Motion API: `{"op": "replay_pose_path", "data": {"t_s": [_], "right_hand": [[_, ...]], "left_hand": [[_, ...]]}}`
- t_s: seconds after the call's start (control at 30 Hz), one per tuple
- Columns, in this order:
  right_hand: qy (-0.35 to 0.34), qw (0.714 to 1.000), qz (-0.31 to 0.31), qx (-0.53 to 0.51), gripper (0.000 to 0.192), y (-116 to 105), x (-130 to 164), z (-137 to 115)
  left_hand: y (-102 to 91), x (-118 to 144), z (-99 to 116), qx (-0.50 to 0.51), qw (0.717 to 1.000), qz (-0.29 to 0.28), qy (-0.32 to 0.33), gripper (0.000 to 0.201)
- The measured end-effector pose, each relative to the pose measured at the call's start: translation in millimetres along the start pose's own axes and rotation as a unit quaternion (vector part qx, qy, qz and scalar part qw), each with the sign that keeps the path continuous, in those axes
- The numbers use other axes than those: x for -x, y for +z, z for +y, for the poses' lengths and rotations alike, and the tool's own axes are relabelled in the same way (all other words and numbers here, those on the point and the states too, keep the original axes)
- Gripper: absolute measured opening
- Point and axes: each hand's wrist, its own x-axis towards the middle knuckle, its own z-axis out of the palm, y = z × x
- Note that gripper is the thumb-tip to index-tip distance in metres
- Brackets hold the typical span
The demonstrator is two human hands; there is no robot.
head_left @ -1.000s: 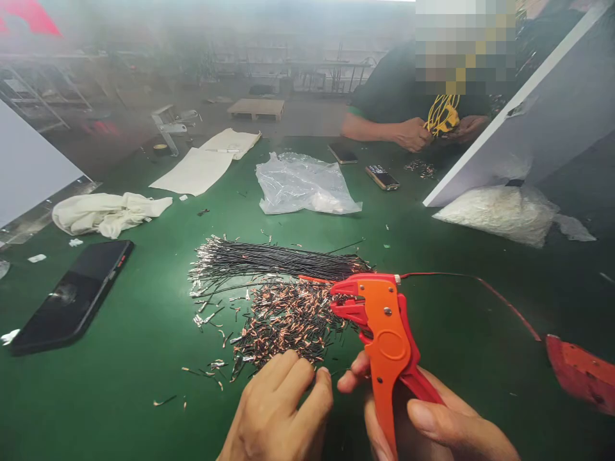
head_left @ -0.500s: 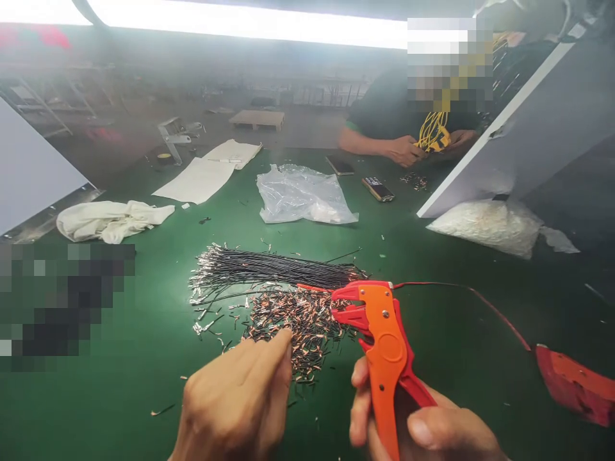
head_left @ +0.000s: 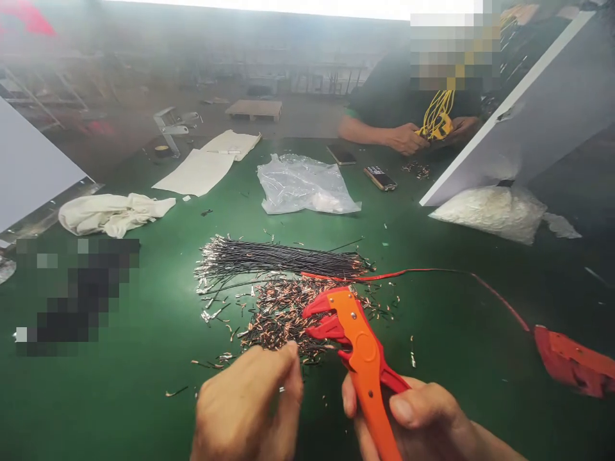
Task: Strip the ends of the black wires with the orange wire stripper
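My right hand is closed around the handles of an orange and red wire stripper. The tool leans to the left, its red jaws apart over a heap of cut wire bits with copper ends and black insulation. Just left of the jaws, my left hand is closed in a pinch, back of the hand towards me. A small shiny bit shows by its fingers, but what they hold is hidden. Behind the heap lies a bundle of black wires with metal terminals at its left end.
A thin red cord runs right to another red and orange tool. Beyond are a plastic bag, a white cloth, paper, a phone and a filled bag. Across the table, a person's hands hold yellow cables.
The wire stripper has moved left and towards me, tilting further left, away from the red cord. My left hand has shifted slightly right and stays closed. The whole view has tilted a little.
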Motion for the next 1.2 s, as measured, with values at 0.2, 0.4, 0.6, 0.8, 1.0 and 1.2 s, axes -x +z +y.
{"op": "replay_pose_path", "data": {"t_s": [0.2,0.4,0.6,0.8,1.0,1.2], "right_hand": [[-0.018,0.999,-0.03,0.016,0.043,-4.1,2.9,8.4],[-0.055,0.994,-0.087,0.024,0.06,17.3,-2.6,5.7],[-0.088,0.994,-0.061,0.0,0.061,21.3,-0.8,7.3],[-0.031,0.997,-0.074,-0.01,0.063,-3.8,-0.4,15.9],[-0.011,1.0,-0.019,0.023,0.035,-22.8,0.4,32.4],[-0.015,1.0,-0.018,-0.011,0.043,-13.3,3.6,24.8]], "left_hand": [[18.6,13.6,20.0,0.092,0.995,-0.003,-0.021,0.015],[22.3,17.9,19.5,0.031,0.998,-0.027,0.053,0.03],[20.6,10.9,19.6,0.041,0.998,0.003,0.043,0.022],[26.0,14.1,19.6,0.113,0.993,0.022,-0.039,0.014],[28.2,13.7,22.1,0.132,0.991,0.002,-0.03,0.019],[29.8,17.9,21.1,0.117,0.993,-0.011,0.009,0.02]]}}
